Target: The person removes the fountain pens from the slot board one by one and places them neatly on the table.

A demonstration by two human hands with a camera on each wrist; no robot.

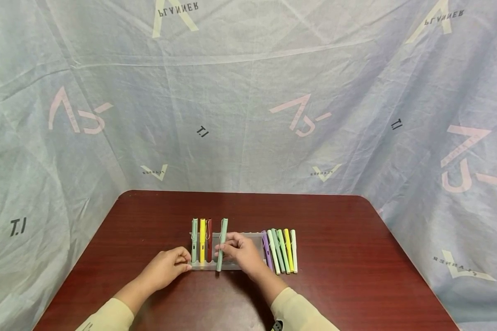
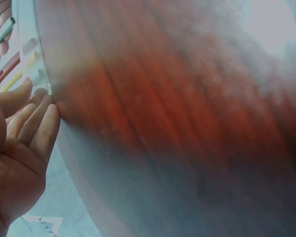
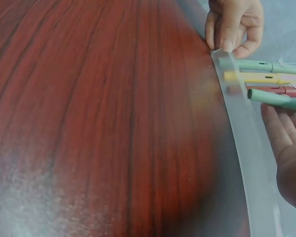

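A clear plastic pen tray (image 1: pixel 203 267) lies on the table, with a pale green pen (image 1: pixel 194 243), a yellow pen (image 1: pixel 202 241) and a dark red pen (image 1: pixel 209 243) side by side in its left slots. At the tray's front left corner, my left hand (image 1: pixel 165 269) pinches the edge between thumb and fingers. My right hand (image 1: pixel 245 253) holds another green pen (image 1: pixel 222 246) over the tray, just right of the red one. In the right wrist view this green pen (image 3: pixel 274 98) is held above the tray's rim (image 3: pixel 239 128), tilted slightly against the other pens.
Next to the tray's right end lies a row of several pens: a purple pen (image 1: pixel 267 250), green ones, a yellow pen (image 1: pixel 288 248) and a white pen (image 1: pixel 294 253). Grey printed cloth (image 1: pixel 248 115) walls the dark red table (image 1: pixel 356 276) at the back and sides.
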